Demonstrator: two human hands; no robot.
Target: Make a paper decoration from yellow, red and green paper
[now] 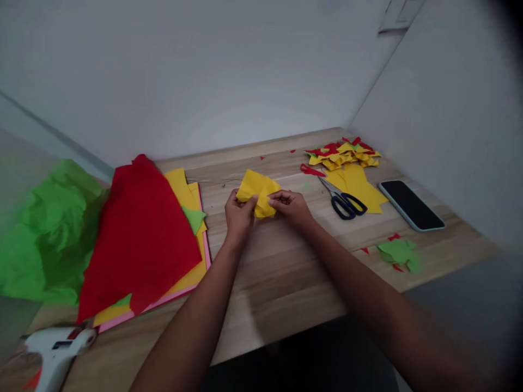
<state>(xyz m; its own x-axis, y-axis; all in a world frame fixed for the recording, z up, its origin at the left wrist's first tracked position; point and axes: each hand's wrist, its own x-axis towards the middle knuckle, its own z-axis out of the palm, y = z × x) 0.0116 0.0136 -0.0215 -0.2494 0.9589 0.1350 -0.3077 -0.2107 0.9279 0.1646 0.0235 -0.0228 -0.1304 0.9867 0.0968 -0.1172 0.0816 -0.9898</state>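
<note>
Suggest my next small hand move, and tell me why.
Perhaps press the creases of the yellow paper flatter with your fingers: your left hand and right hand both pinch it, and it looks folded and uneven. The scissors lie apart, untouched.

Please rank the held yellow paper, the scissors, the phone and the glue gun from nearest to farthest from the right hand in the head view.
From the right hand:
1. Held yellow paper: in its fingertips.
2. Scissors: just to its right.
3. Phone: farther right, beyond the scissors.
4. Glue gun: far left, near the table's front.
</note>
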